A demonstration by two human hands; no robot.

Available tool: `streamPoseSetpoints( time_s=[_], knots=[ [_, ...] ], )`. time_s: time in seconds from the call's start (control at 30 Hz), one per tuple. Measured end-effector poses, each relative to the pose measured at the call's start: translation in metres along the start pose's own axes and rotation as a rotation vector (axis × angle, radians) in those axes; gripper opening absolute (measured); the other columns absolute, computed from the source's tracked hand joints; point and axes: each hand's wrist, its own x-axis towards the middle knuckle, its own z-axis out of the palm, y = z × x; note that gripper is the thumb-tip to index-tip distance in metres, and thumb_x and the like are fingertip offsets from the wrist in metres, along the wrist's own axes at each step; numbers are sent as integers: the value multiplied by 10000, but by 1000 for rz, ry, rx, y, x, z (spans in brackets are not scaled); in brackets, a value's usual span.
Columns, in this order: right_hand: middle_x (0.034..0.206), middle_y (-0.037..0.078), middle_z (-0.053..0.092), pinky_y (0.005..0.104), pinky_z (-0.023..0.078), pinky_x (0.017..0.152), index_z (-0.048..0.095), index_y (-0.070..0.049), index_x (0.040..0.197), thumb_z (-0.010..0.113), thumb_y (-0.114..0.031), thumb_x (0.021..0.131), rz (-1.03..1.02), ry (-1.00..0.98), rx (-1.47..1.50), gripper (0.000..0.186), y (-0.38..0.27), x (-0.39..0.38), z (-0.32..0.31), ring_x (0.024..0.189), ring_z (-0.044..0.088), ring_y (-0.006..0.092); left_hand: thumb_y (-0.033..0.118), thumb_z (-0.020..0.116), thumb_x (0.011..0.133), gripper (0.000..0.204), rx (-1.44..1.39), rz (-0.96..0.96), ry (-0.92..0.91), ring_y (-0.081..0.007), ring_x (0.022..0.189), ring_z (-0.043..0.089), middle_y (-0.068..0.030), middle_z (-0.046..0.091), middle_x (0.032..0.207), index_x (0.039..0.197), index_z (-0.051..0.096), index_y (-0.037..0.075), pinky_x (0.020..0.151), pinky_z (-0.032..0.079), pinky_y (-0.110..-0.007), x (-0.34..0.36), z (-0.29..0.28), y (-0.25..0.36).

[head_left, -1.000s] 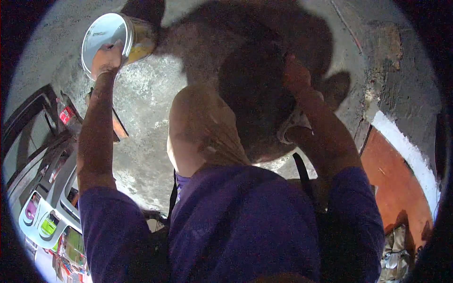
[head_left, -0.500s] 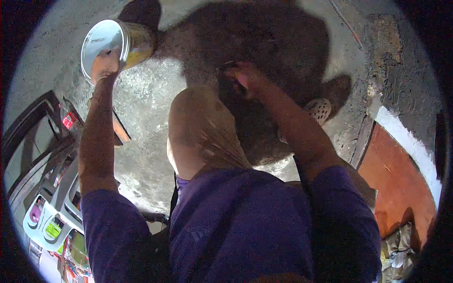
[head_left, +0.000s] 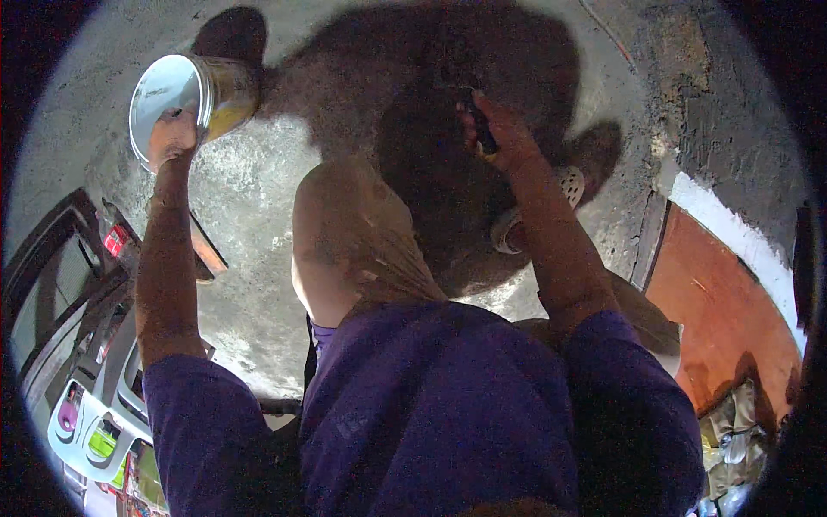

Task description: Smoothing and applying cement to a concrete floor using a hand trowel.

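My left hand [head_left: 175,136] grips a tilted round bucket [head_left: 233,90] at its pale, shiny circular end. The bucket's side looks yellowish, and some of my fingers are hidden against it. Further right, my right hand [head_left: 504,133] is closed around the black handle of a hand tool [head_left: 479,125]. A thin bent metal piece extends from that handle toward the left. Dark shadow hides the tool's working end, so its exact kind cannot be made out. Both arms reach forward over the rough grey floor [head_left: 250,189], on either side of my bent knee.
A perforated light shoe [head_left: 568,185] shows beside my right forearm. At the left stand dark frames [head_left: 52,250], a red-labelled bottle [head_left: 116,239] and a white plastic rack [head_left: 77,439] with colourful items. A reddish-brown panel [head_left: 724,310] with a white edge is at the right.
My right hand has moved forward and right with the tool, whose black handle shows more clearly now. The bucket and my left hand sit slightly lower and further left in view.
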Motion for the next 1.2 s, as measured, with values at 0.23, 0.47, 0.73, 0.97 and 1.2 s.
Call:
streamPoseSetpoints(
  time_s=[0.23, 0.47, 0.73, 0.97, 1.2],
  knots=[
    [649, -16, 551, 234, 404, 405, 575, -112, 816, 562, -386, 858, -143, 41, -81, 277, -5, 2, -4, 495, 486, 84, 504, 432, 809, 564, -210, -130, -49, -364, 1085, 507, -212, 550, 1137, 1129, 560, 59, 913, 384, -405, -8, -17, 8],
    [625, -4, 549, 261, 371, 398, 585, -109, 821, 548, -408, 859, -14, 120, -188, 303, -12, -1, -8, 482, 482, 107, 495, 466, 803, 533, -273, -251, -7, -351, 1071, 521, -177, 565, 1136, 1116, 573, 76, 903, 391, -396, -26, -38, 32],
    [709, 79, 586, 341, 450, 552, 595, -74, 853, 474, -383, 895, -372, 140, -1030, 334, -31, -7, -56, 604, 560, 209, 426, 446, 817, 459, -83, 20, -39, -384, 1039, 522, -204, 576, 1077, 1063, 586, 65, 859, 407, -424, 6, 2, -10],
    [947, 223, 586, 450, 471, 791, 608, -10, 974, 450, -173, 848, -700, 46, -2079, 260, -17, 34, -46, 891, 584, 355, 317, 491, 797, 384, 30, 345, -65, -341, 889, 588, -209, 611, 968, 1002, 606, 14, 795, 444, -390, 37, 8, -22],
    [984, 207, 598, 453, 461, 824, 603, -26, 1001, 450, -188, 847, -304, 171, -1743, 271, -42, -28, -15, 935, 579, 359, 289, 519, 786, 361, -356, 36, -244, -278, 852, 591, -195, 610, 954, 986, 607, 2, 777, 447, -367, 45, 0, 11]
  ],
)
